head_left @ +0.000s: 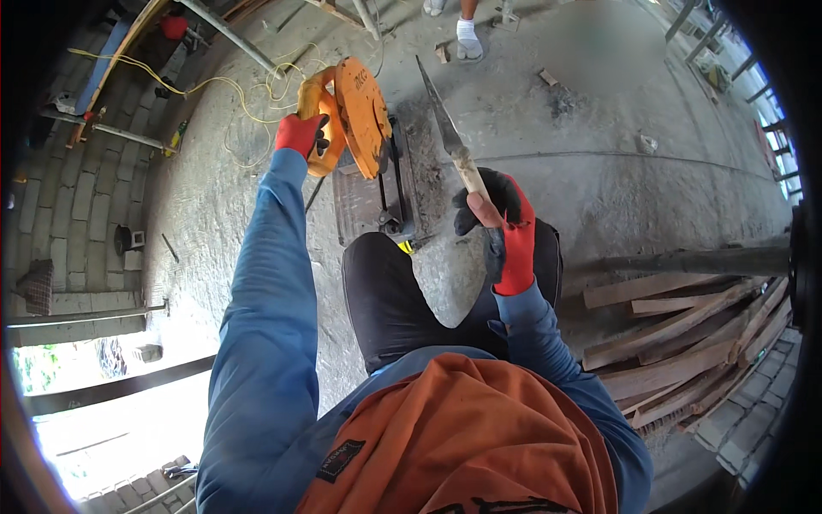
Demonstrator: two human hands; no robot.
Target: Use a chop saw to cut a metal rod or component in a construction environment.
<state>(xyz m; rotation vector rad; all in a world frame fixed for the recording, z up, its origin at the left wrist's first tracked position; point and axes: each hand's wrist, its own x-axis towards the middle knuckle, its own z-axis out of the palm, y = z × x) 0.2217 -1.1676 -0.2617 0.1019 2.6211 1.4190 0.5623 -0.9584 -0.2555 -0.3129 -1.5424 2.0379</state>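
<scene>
My left hand (300, 135), in a red and black glove, is wrapped round the orange handle of a chop saw (361, 116). The saw has a round orange guard, and its head is tilted up over a dusty metal base (355, 204) on the floor. In front of my right knee, my right hand (505, 227) is closed on a long pointed metal blade (443, 120) with a pale handle. Its tip points up and away to the left, apart from the saw. A bare thumb shows through the right glove and presses along the handle.
A stack of wooden boards (685, 334) lies to the right beside a dark pipe (702, 262). Yellow cord (218, 81) trails over the concrete floor at far left. Ahead stands another person's foot in a pale sock (468, 41). Block walls (77, 197) rise at left.
</scene>
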